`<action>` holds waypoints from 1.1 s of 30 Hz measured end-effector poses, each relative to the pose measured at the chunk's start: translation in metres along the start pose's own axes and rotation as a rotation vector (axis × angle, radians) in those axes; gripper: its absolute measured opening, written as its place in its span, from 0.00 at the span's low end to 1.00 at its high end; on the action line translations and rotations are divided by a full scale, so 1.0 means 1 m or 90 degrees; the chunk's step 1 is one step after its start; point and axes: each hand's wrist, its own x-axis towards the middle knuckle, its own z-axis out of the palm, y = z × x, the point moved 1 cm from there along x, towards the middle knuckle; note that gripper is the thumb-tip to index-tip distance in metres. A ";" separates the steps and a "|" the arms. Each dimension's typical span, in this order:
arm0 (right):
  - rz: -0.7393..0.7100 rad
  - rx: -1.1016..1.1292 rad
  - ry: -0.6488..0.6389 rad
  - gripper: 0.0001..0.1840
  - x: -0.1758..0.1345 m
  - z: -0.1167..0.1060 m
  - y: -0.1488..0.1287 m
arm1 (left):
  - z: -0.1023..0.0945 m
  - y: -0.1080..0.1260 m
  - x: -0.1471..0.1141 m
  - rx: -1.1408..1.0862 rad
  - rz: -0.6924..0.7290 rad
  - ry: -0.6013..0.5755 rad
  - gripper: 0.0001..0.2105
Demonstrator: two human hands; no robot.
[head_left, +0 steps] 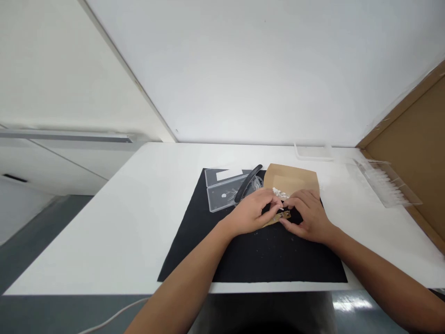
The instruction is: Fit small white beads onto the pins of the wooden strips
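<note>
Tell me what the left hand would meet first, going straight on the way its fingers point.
Most likely the fingers of the right hand, which face the left hand just ahead; depth is unclear, so it might brush the small brown strip below first.

You get bright, even light across the white worktop (pixel 104 222), a glare patch on the floor (pixel 352 305), and wide-angle stretching towards the edges

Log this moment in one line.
left hand: pinching white piece | right hand: beside strip | white bits: in tray
</note>
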 end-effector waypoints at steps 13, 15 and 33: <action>-0.060 0.044 0.051 0.02 0.000 -0.007 0.001 | 0.008 0.003 0.001 -0.016 0.033 0.010 0.11; -0.048 0.077 0.046 0.03 0.001 -0.006 0.001 | 0.009 0.003 0.001 -0.009 0.031 -0.001 0.10; -0.128 0.049 0.005 0.07 -0.004 -0.014 0.018 | 0.009 0.003 0.000 -0.024 -0.001 -0.014 0.10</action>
